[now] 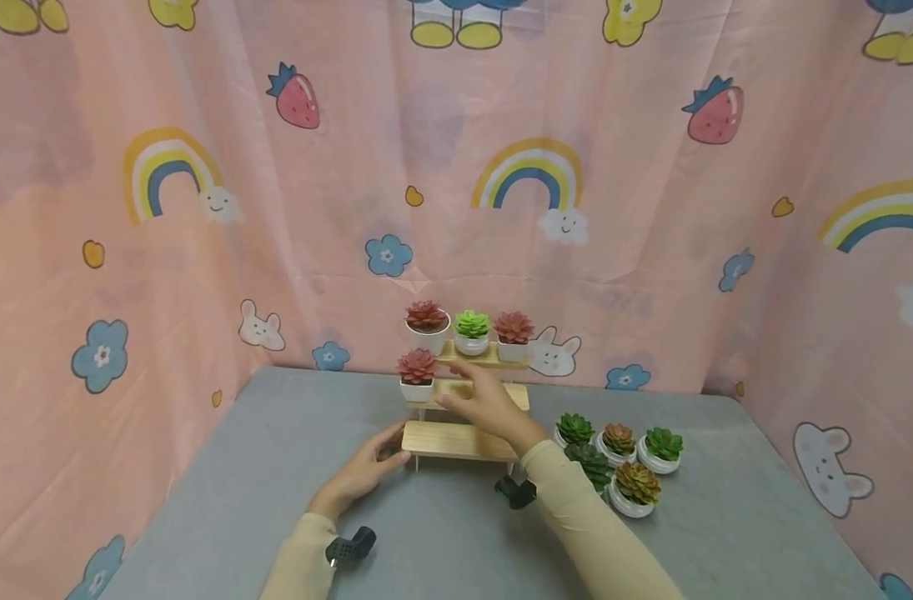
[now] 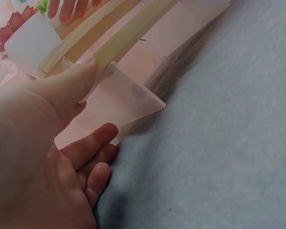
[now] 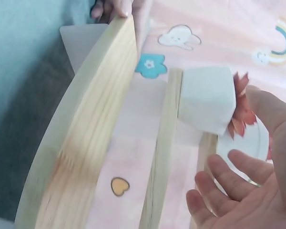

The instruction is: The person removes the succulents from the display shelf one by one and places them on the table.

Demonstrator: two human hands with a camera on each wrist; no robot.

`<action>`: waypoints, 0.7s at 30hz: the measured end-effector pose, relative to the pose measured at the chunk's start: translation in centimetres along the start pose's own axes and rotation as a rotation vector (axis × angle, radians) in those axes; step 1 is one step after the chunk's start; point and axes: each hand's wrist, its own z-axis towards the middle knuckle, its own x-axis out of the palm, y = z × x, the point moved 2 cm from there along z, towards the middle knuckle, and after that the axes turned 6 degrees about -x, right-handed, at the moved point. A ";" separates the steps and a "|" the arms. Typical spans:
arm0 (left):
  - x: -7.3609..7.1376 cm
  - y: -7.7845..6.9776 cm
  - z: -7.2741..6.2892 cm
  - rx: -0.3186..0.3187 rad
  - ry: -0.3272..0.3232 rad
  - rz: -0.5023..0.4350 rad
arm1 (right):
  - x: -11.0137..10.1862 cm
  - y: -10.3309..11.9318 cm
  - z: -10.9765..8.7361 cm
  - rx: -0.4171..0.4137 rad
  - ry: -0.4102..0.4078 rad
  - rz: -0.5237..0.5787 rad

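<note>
Pinching the left end of the low step [image 1: 448, 442] of a wooden stand [image 3: 93, 129] with the left hand [image 1: 366, 467], resting the thumb on the wood and bending the other fingers loosely by the see-through leg [image 2: 126, 90]. Hovering over the middle step [image 1: 518, 397] with the right hand [image 1: 489, 404], spreading the thumb wide from the bent fingers and gripping nothing. Facing a red plant in a square white pot [image 1: 417, 375], standing upright at the middle step's left end. Not telling for sure about any touch between the right thumb and the red leaves. Seeing three more potted plants [image 1: 472, 329], two red and one bright green, standing in a row on the top step [image 1: 492, 360]. Seeing five small plants [image 1: 637, 483] in white pots bunching on the grey table [image 1: 223, 517], right of the stand. Seeing a pink curtain [image 1: 426, 108] hanging behind.
</note>
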 end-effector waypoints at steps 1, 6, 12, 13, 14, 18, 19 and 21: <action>0.0 0.0 0.0 0.003 0.003 0.000 | 0.2 0.0 0.3 -0.001 -0.008 0.008; -0.2 -0.2 0.0 0.015 0.017 0.006 | 1.1 0.1 1.5 0.018 -0.032 0.049; -0.2 -0.2 0.1 0.022 0.015 0.008 | 1.7 0.3 2.3 0.048 -0.062 0.097; -0.2 -0.2 0.1 0.020 0.015 0.008 | 1.9 0.3 2.4 0.044 -0.069 0.107; -0.1 -0.2 0.1 0.019 0.015 0.008 | 2.0 0.2 2.5 0.042 -0.076 0.122; -0.1 -0.2 0.1 0.020 0.015 0.004 | 2.6 0.0 2.7 0.037 -0.092 0.181; -0.1 -0.2 0.1 0.021 0.014 0.005 | 2.7 -0.1 2.7 0.038 -0.095 0.193; 0.0 -0.2 0.0 0.024 0.013 0.003 | 2.9 -0.2 2.7 0.048 -0.093 0.210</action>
